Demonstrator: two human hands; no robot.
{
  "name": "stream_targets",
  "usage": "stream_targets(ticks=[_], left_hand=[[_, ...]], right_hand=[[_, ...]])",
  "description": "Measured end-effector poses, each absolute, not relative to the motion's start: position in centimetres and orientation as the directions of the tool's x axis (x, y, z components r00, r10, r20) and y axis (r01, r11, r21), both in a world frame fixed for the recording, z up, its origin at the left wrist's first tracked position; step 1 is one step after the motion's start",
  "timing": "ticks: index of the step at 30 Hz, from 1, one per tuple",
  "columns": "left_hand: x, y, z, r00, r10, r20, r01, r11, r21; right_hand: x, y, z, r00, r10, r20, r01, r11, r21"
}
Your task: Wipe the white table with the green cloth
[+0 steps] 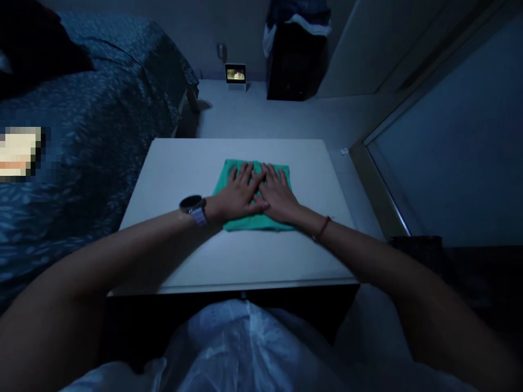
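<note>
A green folded cloth (241,223) lies flat on the white table (183,261), roughly square in outline. My left hand (241,196), with a watch on its wrist, rests palm down on the cloth with its fingers spread. Beside it my right hand (278,197), a red band on its wrist, also presses flat on the cloth, fingers apart. The thumbs meet or overlap near the middle of the cloth. Both palms hide much of the fabric, so I cannot tell what garment or cloth it is.
A bed with a leaf-patterned cover (122,103) stands to the left. On the floor beyond the table are a small lit screen (236,74) and a dark box-like cabinet (294,65) with cloth on top. A sliding door panel (449,136) runs along the right.
</note>
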State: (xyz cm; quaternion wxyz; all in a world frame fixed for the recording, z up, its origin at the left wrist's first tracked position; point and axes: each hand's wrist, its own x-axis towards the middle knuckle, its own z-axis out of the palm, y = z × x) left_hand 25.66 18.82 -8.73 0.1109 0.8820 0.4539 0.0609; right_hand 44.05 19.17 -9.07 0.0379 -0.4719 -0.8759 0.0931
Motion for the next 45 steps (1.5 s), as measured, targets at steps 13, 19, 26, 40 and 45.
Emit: stream_targets(ticks=[13,19,26,40,45], left_hand=[[24.4,32.0,-8.9,0.371,0.928,0.032,0.875,-0.361,0.323],[22.3,25.0,-10.4,0.453,0.883,0.124,0.825,-0.468,0.315],[21.3,7.8,-10.0,0.497,0.844,0.201,0.818,-0.533,0.214],[17.2,11.5,-9.3,0.413,0.906,0.091,0.875,-0.422,0.237],[14.9,21.9,-8.5,0.337,0.940,0.044,0.905,-0.337,0.260]], right_hand=[[38.7,30.4,-6.6,-0.291,0.950,-0.114,0.943,0.265,-0.201],[38.7,23.7,-7.5,-0.381,0.917,-0.115,0.918,0.361,-0.162],[37.8,8.9,-8.0,-0.427,0.896,-0.121,0.904,0.421,-0.075],[33.6,13.5,-7.4,-0.590,0.797,-0.132,0.807,0.574,-0.141],[30.7,23.3,-7.1,-0.546,0.830,-0.112,0.831,0.520,-0.196]])
